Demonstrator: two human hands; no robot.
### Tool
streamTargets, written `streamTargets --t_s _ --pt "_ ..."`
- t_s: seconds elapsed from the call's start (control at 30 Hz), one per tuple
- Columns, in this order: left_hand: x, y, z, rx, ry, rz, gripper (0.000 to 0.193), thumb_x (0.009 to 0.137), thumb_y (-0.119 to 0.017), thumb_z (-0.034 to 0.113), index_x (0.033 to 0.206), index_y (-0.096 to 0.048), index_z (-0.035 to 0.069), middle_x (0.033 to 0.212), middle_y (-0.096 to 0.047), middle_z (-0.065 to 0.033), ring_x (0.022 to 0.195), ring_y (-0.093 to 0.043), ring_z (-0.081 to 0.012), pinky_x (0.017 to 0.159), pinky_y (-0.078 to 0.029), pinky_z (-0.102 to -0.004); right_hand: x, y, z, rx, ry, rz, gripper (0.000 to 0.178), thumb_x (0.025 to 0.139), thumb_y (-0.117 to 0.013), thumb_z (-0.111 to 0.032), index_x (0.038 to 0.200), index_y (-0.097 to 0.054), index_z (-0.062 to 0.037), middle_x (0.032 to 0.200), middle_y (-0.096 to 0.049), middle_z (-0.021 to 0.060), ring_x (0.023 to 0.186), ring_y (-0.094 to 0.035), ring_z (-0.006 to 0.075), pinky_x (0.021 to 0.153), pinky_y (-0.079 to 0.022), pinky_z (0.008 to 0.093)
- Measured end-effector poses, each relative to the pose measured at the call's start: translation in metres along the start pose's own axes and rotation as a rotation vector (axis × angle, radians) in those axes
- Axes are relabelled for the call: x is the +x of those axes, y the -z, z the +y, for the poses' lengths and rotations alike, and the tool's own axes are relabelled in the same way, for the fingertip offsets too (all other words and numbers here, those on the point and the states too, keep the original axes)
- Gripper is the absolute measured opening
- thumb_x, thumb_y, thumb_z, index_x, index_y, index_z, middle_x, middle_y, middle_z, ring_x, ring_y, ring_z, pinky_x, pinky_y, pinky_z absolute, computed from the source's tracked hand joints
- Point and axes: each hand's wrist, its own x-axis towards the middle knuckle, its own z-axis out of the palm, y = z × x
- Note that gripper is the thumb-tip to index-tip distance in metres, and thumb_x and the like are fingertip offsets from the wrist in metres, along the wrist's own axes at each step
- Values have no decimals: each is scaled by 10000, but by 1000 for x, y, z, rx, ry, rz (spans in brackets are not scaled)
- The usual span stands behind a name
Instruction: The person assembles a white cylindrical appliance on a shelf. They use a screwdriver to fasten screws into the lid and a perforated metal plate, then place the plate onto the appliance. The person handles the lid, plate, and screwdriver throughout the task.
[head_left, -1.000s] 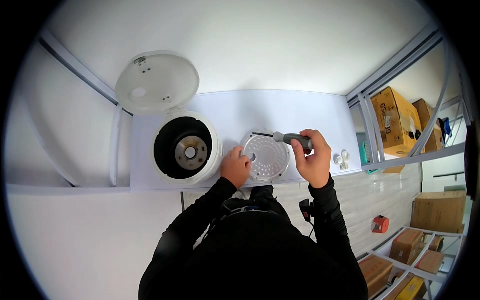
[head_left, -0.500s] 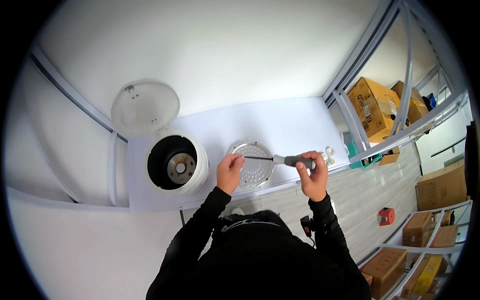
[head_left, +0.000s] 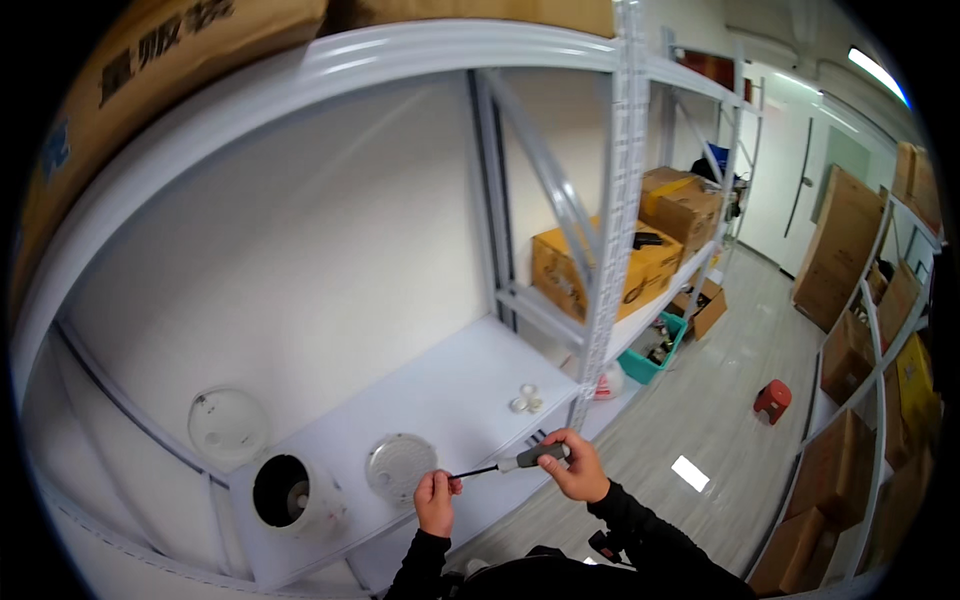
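My right hand (head_left: 574,466) is closed around the grey handle of a screwdriver (head_left: 516,461), held level above the shelf's front edge. The thumb and fingertips of my left hand (head_left: 435,500) pinch the tip end of its dark shaft; whether a small part sits between them is hidden. Just behind my left hand, a round perforated metal disc (head_left: 400,466) lies flat on the white shelf board (head_left: 460,400). To its left stands a white cylindrical appliance (head_left: 318,503) with a dark inside, its round pale lid (head_left: 228,425) swung up behind it.
Several small round whitish pieces (head_left: 527,399) sit near the upright post (head_left: 612,200). Cardboard boxes (head_left: 610,265) fill the rack beyond, with a teal bin (head_left: 652,350) below. A red stool (head_left: 773,400) stands on the grey floor. More boxes (head_left: 828,490) line the right-hand rack.
My view has swung up and to the right, bringing the upper shelf beam and more of the room into sight. Both hands keep their hold on the screwdriver.
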Motion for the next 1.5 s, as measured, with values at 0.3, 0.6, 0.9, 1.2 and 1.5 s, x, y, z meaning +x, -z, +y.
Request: streamTargets --t_s 0.3,0.6,0.9,1.2,1.5 --pt "-70 -101 -32 -122 106 -105 185 1087 -538 157 1073 -610 -12 928 -704 -128 799 -673 -194 762 -566 -345 -81 106 -24 22 -18 95 273 936 -750 -114 1149 -599 -36 992 -672 64 893 -615 151 771 -493 310" --pt "-116 -137 -44 44 93 -218 199 1079 -547 138 1114 -595 -51 1008 -734 -188 863 -736 -225 775 -599 -334 -136 156 -48 -72 -11 125 270 929 -749 -96 1149 -609 -27 1012 -680 63 919 -620 141 782 -493 283" --pt "-133 -144 -34 41 112 -273 174 1083 -534 132 1131 -583 -29 1007 -721 -168 889 -724 -230 798 -586 -342 -157 168 -61 -25 20 130 280 929 -735 -49 1171 -602 -5 1087 -688 105 1006 -646 170 882 -512 310" --pt "-139 -133 -31 -21 150 -243 195 1087 -538 150 1112 -603 -32 1015 -729 -165 902 -724 -224 808 -585 -340 -159 166 -61 22 11 6 287 958 -715 -74 1209 -592 -12 1096 -682 100 1016 -652 163 881 -514 306" --pt "-125 -120 -13 149 -4 -157 224 1097 -519 195 1061 -598 -12 922 -720 -132 831 -703 -186 767 -568 -321 -152 156 -50 10 -490 -281 336 1025 -664 -205 1284 -574 -10 919 -700 50 731 -620 102 671 -516 271"
